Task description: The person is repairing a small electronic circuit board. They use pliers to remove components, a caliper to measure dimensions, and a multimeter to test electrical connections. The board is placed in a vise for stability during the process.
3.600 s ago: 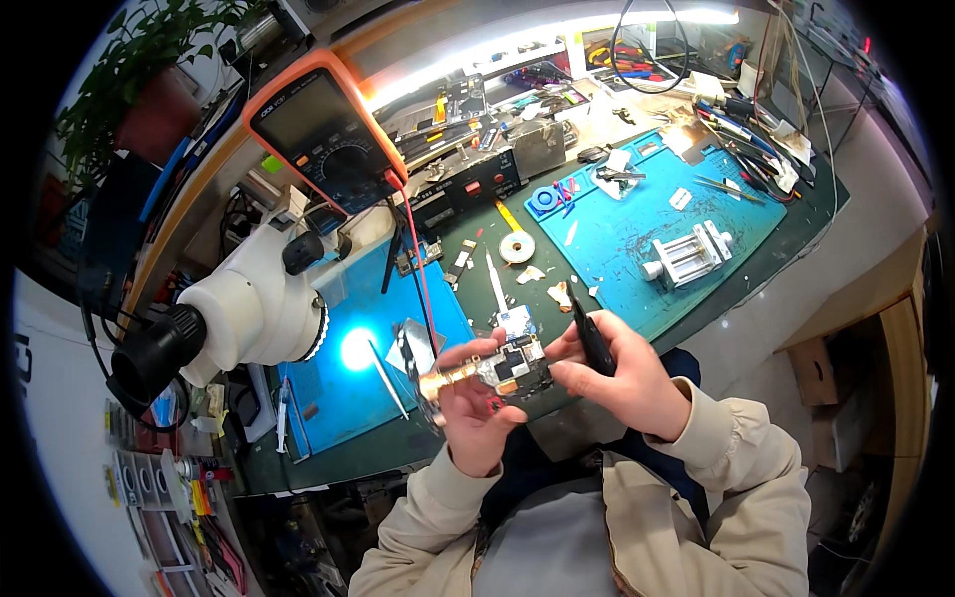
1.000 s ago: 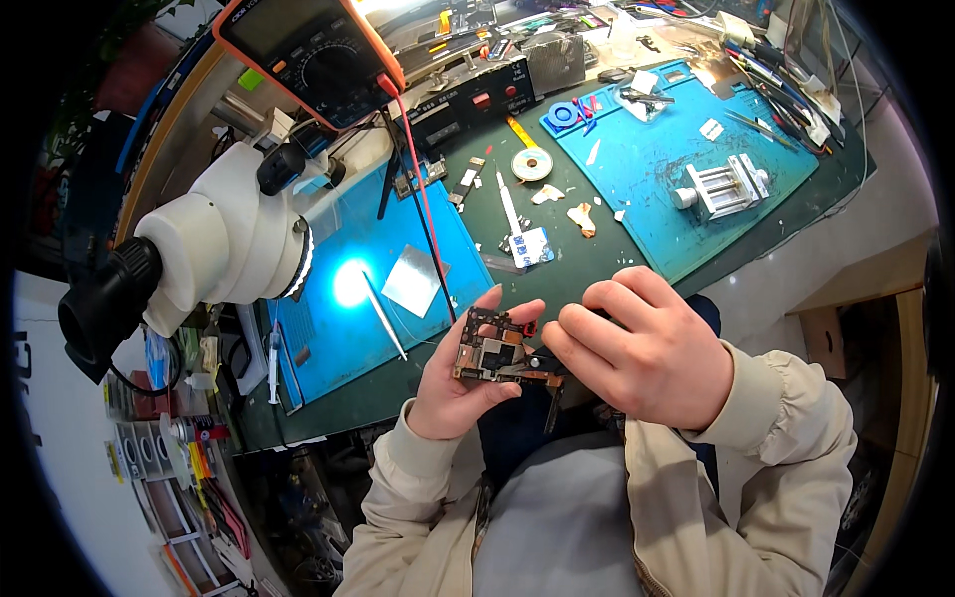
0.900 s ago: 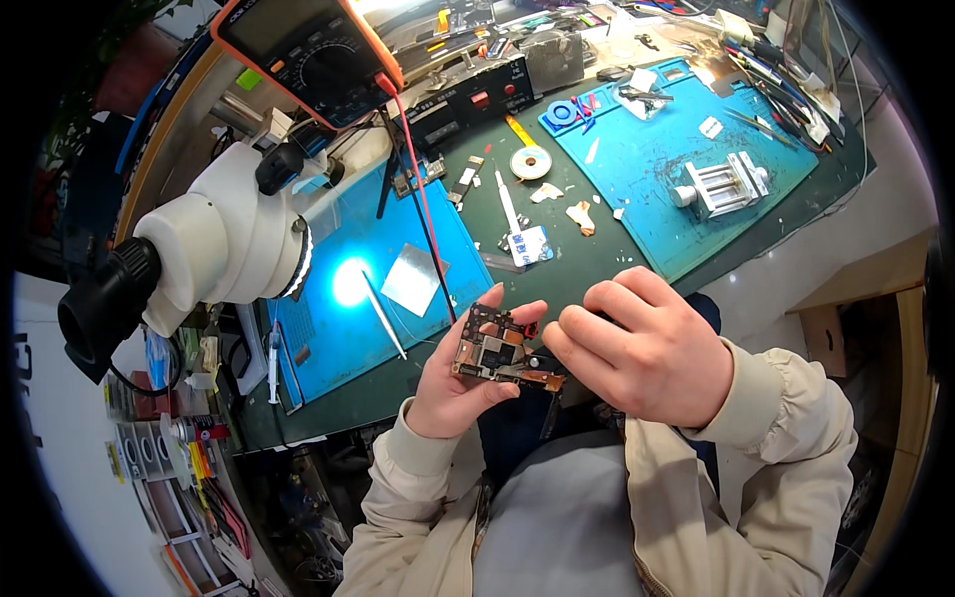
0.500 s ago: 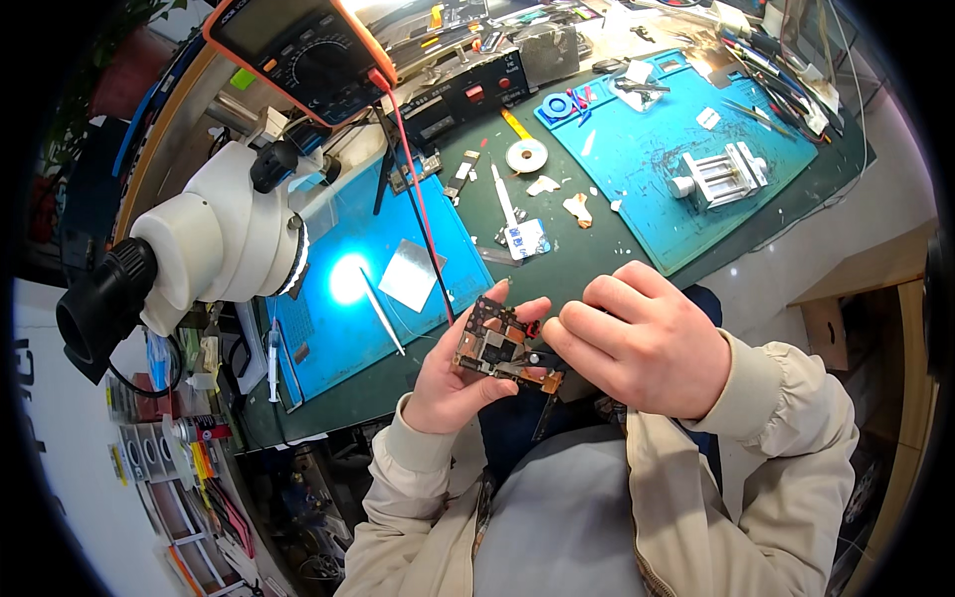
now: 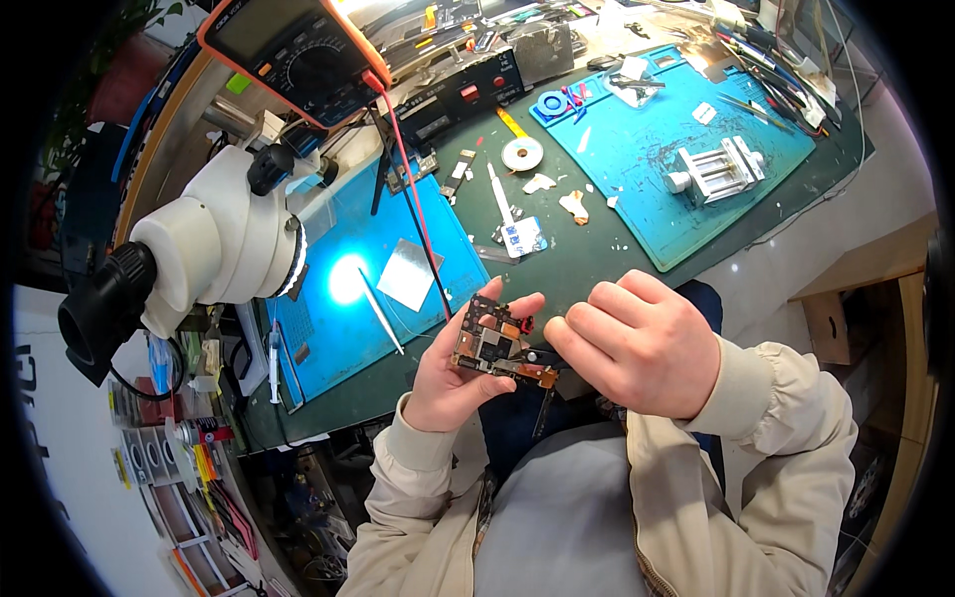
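Observation:
My left hand (image 5: 450, 388) grips a small phone circuit board (image 5: 491, 338) by its edges, above the front edge of the bench. The board is dark, with copper-coloured and silver patches, and a thin dark flex strip (image 5: 543, 413) hangs from its lower right. My right hand (image 5: 637, 343) is closed beside the board, thumb and forefinger pinched together. A dark piece with a silvery end (image 5: 538, 356) shows between that pinch and the board; the fingers hide most of it. A small red part (image 5: 526, 324) is visible at the board's right edge.
A white microscope (image 5: 204, 234) stands at left over a blue mat (image 5: 328, 363) with tweezers (image 5: 380, 313). Behind are an orange multimeter (image 5: 298, 60), its red and black leads, and a solder-wick spool (image 5: 521, 153). A second blue mat (image 5: 637, 179) bears a metal clamp (image 5: 721, 171).
My right hand has shifted very slightly left and down against the board, and more of the dark piece at its fingertips shows. My left hand keeps its hold on the circuit board.

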A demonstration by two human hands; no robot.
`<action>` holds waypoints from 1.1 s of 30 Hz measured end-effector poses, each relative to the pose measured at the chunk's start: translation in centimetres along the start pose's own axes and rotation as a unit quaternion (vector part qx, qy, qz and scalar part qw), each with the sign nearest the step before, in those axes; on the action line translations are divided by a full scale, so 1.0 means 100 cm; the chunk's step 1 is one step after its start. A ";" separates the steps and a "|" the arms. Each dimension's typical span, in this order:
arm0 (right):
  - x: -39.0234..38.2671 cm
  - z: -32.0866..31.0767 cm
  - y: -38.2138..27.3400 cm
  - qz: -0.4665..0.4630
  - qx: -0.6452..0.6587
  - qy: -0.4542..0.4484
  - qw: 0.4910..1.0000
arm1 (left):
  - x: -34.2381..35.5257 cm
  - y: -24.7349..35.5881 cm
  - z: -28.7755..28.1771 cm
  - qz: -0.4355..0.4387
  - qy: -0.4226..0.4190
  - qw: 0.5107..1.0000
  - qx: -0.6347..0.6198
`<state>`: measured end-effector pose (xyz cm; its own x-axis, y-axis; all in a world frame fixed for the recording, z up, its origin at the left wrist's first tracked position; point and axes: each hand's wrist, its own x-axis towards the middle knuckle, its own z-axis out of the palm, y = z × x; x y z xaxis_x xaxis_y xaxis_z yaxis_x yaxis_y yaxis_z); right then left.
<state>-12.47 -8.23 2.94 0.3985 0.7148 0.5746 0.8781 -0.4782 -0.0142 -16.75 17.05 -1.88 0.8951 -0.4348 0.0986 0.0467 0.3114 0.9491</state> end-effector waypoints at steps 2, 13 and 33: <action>0.000 -0.001 -0.001 0.005 -0.007 -0.001 1.000 | 0.001 0.002 0.004 0.000 0.013 1.000 -0.007; -0.002 -0.012 -0.009 0.072 0.045 0.042 0.995 | -0.002 -0.006 0.004 0.082 0.095 0.992 -0.022; 0.006 -0.009 -0.015 0.063 0.029 0.056 0.996 | -0.007 0.004 0.002 0.069 -0.024 0.997 0.016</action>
<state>-13.79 -7.51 4.06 0.4782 0.5878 0.6525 0.8376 -0.5286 -0.1377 -17.46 17.28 -1.53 0.8693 -0.4307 0.2423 -0.0903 0.3436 0.9348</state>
